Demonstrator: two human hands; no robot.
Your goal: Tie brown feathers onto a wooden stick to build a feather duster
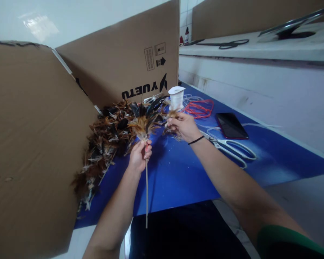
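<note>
My left hand is closed around a thin wooden stick that hangs down past the table edge. A tuft of brown and black feathers is bound at the stick's top, just above my fingers. My right hand is pinched on a small bunch of brown feathers, held a little to the right of the tuft. A black band circles my right wrist. A white spool of thread stands just behind my right hand.
A heap of loose feathers lies on the blue table at the left. White scissors, a black phone and red cord lie at the right. Cardboard sheets stand left and behind.
</note>
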